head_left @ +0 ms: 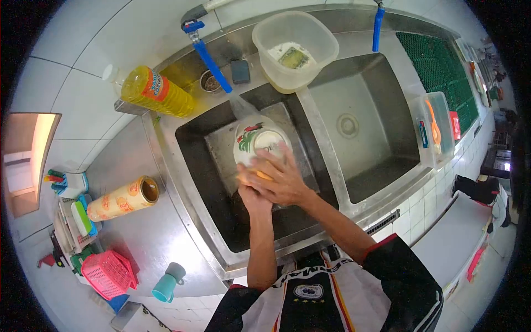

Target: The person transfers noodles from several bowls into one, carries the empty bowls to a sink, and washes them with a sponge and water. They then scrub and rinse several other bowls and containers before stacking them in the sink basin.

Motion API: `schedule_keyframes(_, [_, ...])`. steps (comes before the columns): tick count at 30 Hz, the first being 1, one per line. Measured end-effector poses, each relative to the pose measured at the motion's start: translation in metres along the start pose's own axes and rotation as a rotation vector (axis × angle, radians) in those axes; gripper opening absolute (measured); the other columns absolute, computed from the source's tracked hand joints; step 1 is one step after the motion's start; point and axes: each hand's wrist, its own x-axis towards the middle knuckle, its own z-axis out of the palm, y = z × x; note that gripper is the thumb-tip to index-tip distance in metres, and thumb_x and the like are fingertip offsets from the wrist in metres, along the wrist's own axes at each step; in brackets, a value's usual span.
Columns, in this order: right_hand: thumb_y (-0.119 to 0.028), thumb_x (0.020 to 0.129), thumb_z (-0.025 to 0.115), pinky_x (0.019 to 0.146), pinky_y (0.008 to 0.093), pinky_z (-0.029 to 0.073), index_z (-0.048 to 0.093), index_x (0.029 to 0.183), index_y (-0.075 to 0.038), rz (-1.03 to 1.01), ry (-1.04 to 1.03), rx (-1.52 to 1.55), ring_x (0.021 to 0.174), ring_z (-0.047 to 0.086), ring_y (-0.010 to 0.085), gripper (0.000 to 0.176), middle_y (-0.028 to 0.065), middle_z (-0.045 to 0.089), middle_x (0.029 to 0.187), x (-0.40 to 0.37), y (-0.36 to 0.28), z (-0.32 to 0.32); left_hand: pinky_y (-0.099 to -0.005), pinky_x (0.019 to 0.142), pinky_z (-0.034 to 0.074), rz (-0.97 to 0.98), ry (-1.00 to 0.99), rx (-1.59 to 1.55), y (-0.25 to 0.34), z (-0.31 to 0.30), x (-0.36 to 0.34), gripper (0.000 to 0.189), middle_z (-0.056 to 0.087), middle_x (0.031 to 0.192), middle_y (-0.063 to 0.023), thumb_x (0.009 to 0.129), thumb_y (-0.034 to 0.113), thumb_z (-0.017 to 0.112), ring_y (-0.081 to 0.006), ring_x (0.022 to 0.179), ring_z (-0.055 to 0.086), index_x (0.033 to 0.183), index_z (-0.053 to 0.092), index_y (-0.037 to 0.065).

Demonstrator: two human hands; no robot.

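Over the left sink basin (221, 221), a white bowl (249, 130) with a rooster pattern is held with its underside up, beneath running water from the blue tap (213, 65). My left hand (254, 193) grips the bowl's near lower side, its fingers partly hidden. My right hand (281, 178) lies against the bowl's underside, blurred, with fingers spread. Something orange shows between the two hands, too covered to name. A plastic tub (265, 33) with a green and yellow sponge (293, 57) and suds stands behind the basins.
A yellow liquid bottle (157, 91) stands back left. The right basin (365, 110) has a drain. Beyond it are a clear box (438, 124) and a green mat (442, 77). On the left counter are a patterned roll (123, 200), a pink basket (109, 272) and cups (165, 288).
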Motion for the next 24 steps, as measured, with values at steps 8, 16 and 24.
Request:
schedule_keyframes(8, [-0.037, 0.098, 0.065, 0.093, 0.0372, 0.048, 0.058, 0.127, 0.002, 0.989, 0.808, 0.826, 0.103, 0.061, 0.0195, 0.049, 0.0138, 0.063, 0.122, 0.083, 0.018, 0.016, -0.0501, 0.107, 0.048, 0.243, 0.095, 0.194, 0.028, 0.081, 0.055, 0.072, 0.058, 0.139, -0.0136, 0.1, 0.063, 0.044, -0.0321, 0.125, 0.058, 0.142, 0.048, 0.004])
schedule_keyframes(16, [-0.019, 0.087, 0.068, 0.069, 0.0261, 0.045, 0.069, 0.09, 0.001, 0.527, 0.083, 1.103, 0.075, 0.055, 0.0093, 0.02, 0.0022, 0.064, 0.08, 0.085, 0.081, -0.007, -0.0551, 0.104, 0.049, -0.118, 0.12, 0.146, 0.028, 0.058, 0.04, 0.078, 0.06, 0.131, -0.0166, 0.089, 0.066, 0.044, -0.0339, 0.118, 0.062, 0.137, 0.052, 0.006])
schedule_keyframes(24, [-0.019, 0.087, 0.063, 0.105, 0.0472, 0.044, 0.064, 0.123, -0.014, -0.134, -0.619, 0.197, 0.13, 0.05, 0.0355, 0.037, 0.0165, 0.055, 0.137, 0.054, 0.064, -0.007, -0.0461, 0.099, 0.052, -0.175, 0.363, 0.391, 0.034, 0.071, 0.023, 0.059, 0.059, 0.132, -0.0158, 0.1, 0.044, 0.056, -0.0297, 0.118, 0.061, 0.14, 0.049, 0.002])
